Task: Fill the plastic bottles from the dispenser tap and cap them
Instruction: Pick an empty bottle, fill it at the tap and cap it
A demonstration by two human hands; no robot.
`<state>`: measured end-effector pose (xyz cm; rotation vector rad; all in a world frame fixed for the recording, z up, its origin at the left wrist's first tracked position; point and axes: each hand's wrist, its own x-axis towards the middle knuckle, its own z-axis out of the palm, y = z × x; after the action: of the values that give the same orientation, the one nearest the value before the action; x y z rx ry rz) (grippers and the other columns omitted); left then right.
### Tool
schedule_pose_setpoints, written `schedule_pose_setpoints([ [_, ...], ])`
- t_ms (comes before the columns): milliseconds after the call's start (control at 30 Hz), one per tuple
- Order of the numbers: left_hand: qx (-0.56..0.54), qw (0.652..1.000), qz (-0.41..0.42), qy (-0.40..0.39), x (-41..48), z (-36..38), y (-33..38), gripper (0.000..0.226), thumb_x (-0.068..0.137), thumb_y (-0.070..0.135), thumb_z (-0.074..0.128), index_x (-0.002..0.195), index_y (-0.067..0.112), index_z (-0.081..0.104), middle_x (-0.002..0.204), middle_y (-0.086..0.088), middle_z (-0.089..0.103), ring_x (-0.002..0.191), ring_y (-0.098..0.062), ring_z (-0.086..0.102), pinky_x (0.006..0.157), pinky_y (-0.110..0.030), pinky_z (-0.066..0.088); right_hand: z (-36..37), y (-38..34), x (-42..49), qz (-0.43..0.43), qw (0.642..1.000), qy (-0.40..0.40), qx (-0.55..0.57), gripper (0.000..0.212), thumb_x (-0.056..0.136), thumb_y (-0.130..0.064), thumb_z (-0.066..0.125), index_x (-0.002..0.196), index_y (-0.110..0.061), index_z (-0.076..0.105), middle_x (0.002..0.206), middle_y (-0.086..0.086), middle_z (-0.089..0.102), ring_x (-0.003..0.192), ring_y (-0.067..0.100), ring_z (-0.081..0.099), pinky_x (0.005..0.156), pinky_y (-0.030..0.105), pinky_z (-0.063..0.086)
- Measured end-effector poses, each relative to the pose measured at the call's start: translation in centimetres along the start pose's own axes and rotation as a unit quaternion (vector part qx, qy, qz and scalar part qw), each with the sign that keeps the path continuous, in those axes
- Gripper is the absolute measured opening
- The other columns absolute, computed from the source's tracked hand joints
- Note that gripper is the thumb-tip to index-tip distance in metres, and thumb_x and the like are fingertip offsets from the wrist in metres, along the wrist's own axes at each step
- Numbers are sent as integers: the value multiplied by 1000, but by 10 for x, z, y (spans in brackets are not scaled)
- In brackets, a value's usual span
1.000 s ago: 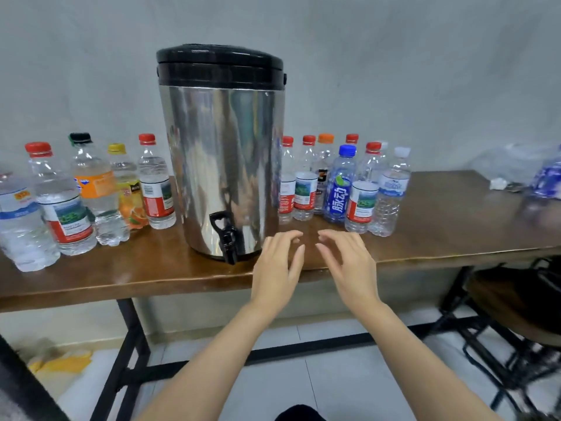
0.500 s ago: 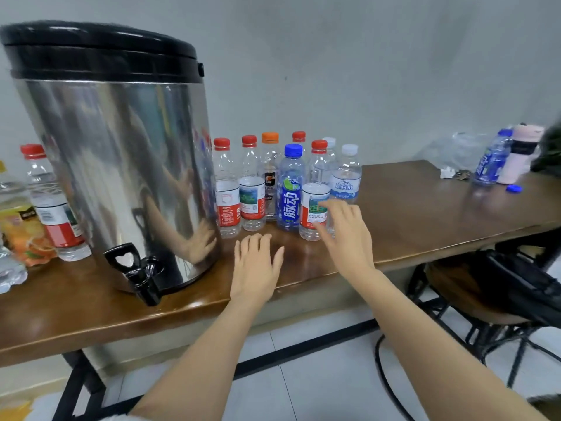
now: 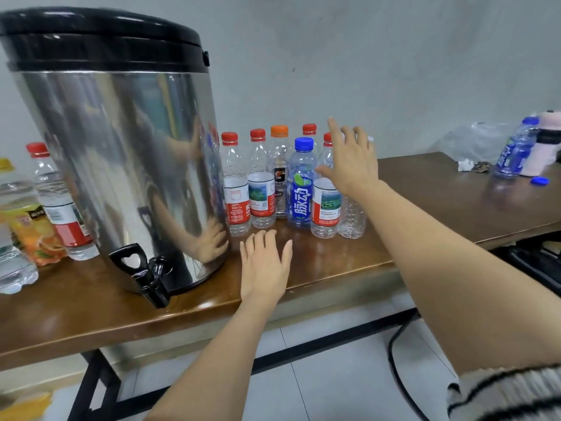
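- Head view: a big round shiny steel dispenser with a black lid [image 3: 121, 165] stands on the left part of the brown wooden bench [image 3: 440, 214], near its front edge.
- Its small black plastic tap [image 3: 148, 278] sticks out low down and points at the front edge of the bench.
- A bunch of clear plastic bottles [image 3: 261, 189] stands upright just right of the dispenser, nearer the back edge, all close together.
- In the bunch are a red-capped bottle with a red and white label [image 3: 235, 192], an orange-capped bottle [image 3: 279, 159], a blue bottle with a blue cap [image 3: 302, 183] and a clear bottle with no label [image 3: 352, 220] at the right end.
- The left hand [image 3: 265, 265] is palm down on the bench top, fingers straight, holding nothing. It is between the bunch and the front edge, just beside the dispenser.
- The right hand [image 3: 349, 159] is up in front of the right end of the bunch, fingers spread wide and holding nothing. I cannot tell if it touches a bottle.
- More capped bottles [image 3: 57, 202] stand left of the dispenser, one a bottle with an orange and yellow label [image 3: 30, 229].
- At the far right end of the bench stand a blue bottle with no cap [image 3: 516, 153] and a pink cup [image 3: 543, 147]. A loose blue cap [image 3: 540, 180] lies just beside them.
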<state>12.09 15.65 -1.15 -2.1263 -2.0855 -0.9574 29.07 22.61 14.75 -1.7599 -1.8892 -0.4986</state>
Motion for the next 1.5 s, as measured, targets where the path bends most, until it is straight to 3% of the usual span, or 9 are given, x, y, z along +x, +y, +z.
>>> schedule_pose_setpoints([
  [167, -1, 1000, 3, 5, 0, 1, 0, 51, 104, 50, 28, 141, 18, 45, 145, -3, 46, 138, -22, 36, 121, -44, 22, 2, 0, -5, -13, 998, 49, 39, 64, 91, -41, 65, 143, -16, 38, 140, 14, 50, 130, 33, 37, 103, 42, 33],
  [400, -12, 1000, 3, 11, -1, 0, 0, 51, 104, 50, 29, 140, 18, 46, 143, -3, 49, 136, -22, 37, 119, -44, 26, 1, -9, -27, -21, 965, 98, 243, 33, 96, -25, 62, 123, -12, 49, 114, 9, 61, 100, 25, 55, 83, 37, 45],
  [667, -175, 984, 31, -12, -13, -17, 2, 55, 102, 52, 34, 148, 23, 35, 151, 3, 41, 139, -11, 33, 114, -38, 35, -27, -32, -58, -42, 927, 95, 360, 41, 94, -25, 65, 131, -23, 48, 120, -1, 61, 105, 20, 59, 88, 46, 51],
  [800, -401, 913, 22, 71, -32, -49, 16, 69, 89, 63, 51, 144, 25, 37, 146, 9, 45, 135, -5, 40, 114, -36, 36, -53, -49, -76, -46, 890, 50, 451, 44, 90, -22, 69, 118, -47, 46, 103, -13, 61, 94, 19, 62, 86, 45, 53],
  [867, -442, 893, 14, 85, -41, -69, 17, 84, 79, 66, 64, 146, 28, 32, 147, 9, 44, 136, -8, 42, 113, -40, 38, -63, -60, -90, -48, 863, -5, 503, 44, 90, -18, 70, 120, -40, 46, 103, -12, 62, 91, 14, 63, 83, 33, 53],
  [1100, -415, 908, -9, 46, -93, -124, -6, 100, 53, 47, 93, 136, 37, 37, 125, 21, 56, 111, 14, 53, 98, -18, 45, -75, -103, -146, -104, 806, -142, 564, 45, 88, -16, 72, 125, -29, 48, 114, -1, 65, 100, 10, 65, 89, 29, 54],
  [1233, -408, 910, -64, 43, -124, -130, -27, 95, 46, 61, 83, 129, 30, 48, 112, 13, 66, 106, 1, 60, 96, -32, 51, -82, -125, -168, -173, 836, -155, 497, 40, 85, -33, 74, 120, -29, 55, 107, -9, 65, 96, 8, 64, 92, 35, 53],
  [1367, -375, 921, -93, 49, -147, -136, -46, 77, 58, 43, 91, 122, 40, 47, 113, 15, 66, 109, -8, 60, 92, -31, 50, -102, -144, -181, -201, 948, -124, 214, 56, 80, -80, 41, 106, -33, 55, 93, -13, 65, 86, 12, 59, 72, 35, 47],
  [1500, -353, 928, -110, 46, -161, -138, -63, 76, 63, 43, 89, 122, 50, 42, 115, 18, 63, 107, -10, 60, 89, -30, 51, -103, -161, -183, -187, 963, -144, 127, 62, 83, -80, 31, 77, -21, 48, 75, -4, 54, 73, 20, 50, 58, 34, 33],
])
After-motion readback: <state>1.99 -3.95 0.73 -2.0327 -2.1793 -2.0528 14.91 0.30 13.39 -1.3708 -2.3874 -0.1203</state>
